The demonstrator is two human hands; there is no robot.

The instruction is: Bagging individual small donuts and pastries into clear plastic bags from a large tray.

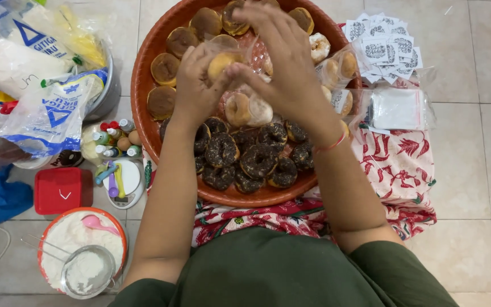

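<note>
Light: bright, even, soft, from overhead.
Shadows: faint, short, under the round tray (143, 85).
Glare: small sheen on plastic bags (46, 108) left of the tray.
Blur: slight on the hands above the tray.

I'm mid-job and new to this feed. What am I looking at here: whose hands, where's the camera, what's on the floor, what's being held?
There is no machine: these are a person's two bare hands, filmed by one camera worn on their head, looking straight down. The left hand and right hand meet over a big round tray on a tiled floor. Together they hold a plain doughnut in a clear plastic bag. The tray carries plain browned doughnuts at the far side and dark sprinkled ones nearer the person. To the right lie small printed labels and a pack of clear bags. To the left are flour bags, a red box, a small scale, and a tub of white powder with a sieve.
</note>
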